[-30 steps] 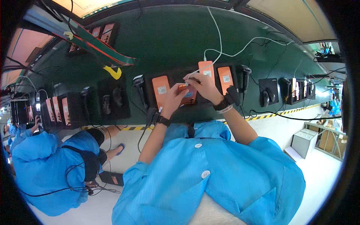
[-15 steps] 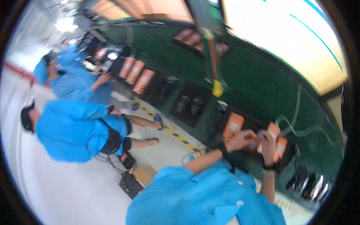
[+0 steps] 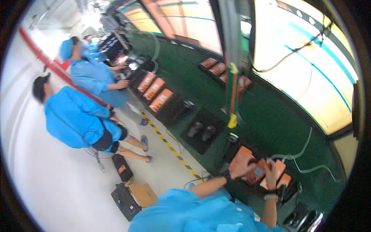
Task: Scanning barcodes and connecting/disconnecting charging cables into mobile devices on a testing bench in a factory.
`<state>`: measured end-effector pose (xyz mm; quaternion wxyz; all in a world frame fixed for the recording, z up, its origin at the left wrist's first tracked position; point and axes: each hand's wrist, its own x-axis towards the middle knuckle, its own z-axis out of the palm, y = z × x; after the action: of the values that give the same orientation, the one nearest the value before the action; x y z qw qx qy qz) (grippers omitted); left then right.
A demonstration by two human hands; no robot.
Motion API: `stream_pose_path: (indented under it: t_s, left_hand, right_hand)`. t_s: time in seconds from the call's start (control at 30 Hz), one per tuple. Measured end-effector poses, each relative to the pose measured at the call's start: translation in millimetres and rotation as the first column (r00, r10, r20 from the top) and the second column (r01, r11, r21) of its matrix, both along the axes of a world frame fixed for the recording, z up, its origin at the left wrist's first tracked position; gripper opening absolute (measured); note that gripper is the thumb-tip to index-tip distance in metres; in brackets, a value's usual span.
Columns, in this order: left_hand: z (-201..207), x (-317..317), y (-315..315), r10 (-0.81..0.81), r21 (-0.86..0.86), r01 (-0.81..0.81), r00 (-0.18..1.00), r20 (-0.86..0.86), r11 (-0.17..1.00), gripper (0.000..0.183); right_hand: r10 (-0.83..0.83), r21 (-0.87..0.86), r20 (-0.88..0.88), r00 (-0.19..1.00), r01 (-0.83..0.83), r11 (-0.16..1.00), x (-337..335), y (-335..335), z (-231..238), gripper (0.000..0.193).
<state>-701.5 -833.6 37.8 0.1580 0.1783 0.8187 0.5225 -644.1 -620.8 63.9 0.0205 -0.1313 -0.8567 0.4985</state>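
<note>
A reddish-brown, box-like piece (image 3: 258, 173) with a small pale patch is between my hands, over a dark tray on the green bench. My left hand (image 3: 242, 169) grips its left side, fingers reaching over the near face. My right hand (image 3: 273, 173) has its fingers bent at the piece's upper right edge. Both hands are somewhat blurred, so the exact finger contact is hard to make out. An orange box (image 3: 242, 154) lies just beyond my left hand. Another orange box (image 3: 285, 181) lies at the right of my right hand.
Several orange boxes (image 3: 160, 99) lie farther left along the bench (image 3: 174, 58); others sit in a back tray (image 3: 218, 69). A black mat (image 3: 203, 131) bears two dark objects. A post (image 3: 232, 89) rises mid-bench. Two co-workers stand left; an open carton (image 3: 143, 193) is on the floor.
The view has shifted, so the bench and co-workers appear displaced. My hands have moved apart, and the reddish-brown piece between them now shows more fully.
</note>
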Motion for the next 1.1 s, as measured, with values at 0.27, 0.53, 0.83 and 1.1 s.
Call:
stream_pose_path:
  t_s: [0.27, 0.53, 0.83, 1.1]
  left_hand:
    - [-36, -14, -49, 0.127, -0.395, -0.419, 0.801, -0.586, 0.818, 0.056]
    - [-40, -19, -52, 0.119, -0.446, -0.407, 0.830, -0.545, 0.797, 0.049]
    - [-45, -21, -59, 0.046, -0.484, -0.422, 0.788, -0.614, 0.767, 0.056]
    - [-33, -20, -58, 0.051, -0.512, -0.401, 0.822, -0.567, 0.759, 0.049]
  right_hand:
    - [0.012, 0.270, -0.025, 1.000, -0.005, 0.963, -70, -6, -14, 0.046]
    - [-0.020, -0.725, -0.001, 1.000, 0.013, 0.688, -286, -58, -84, 0.036]
    - [0.270, 0.118, -0.084, 0.959, -0.260, 0.958, -438, -86, -168, 0.014]
    - [0.022, -0.939, 0.238, 0.971, 0.224, 0.261, -465, -112, -131, 0.011]
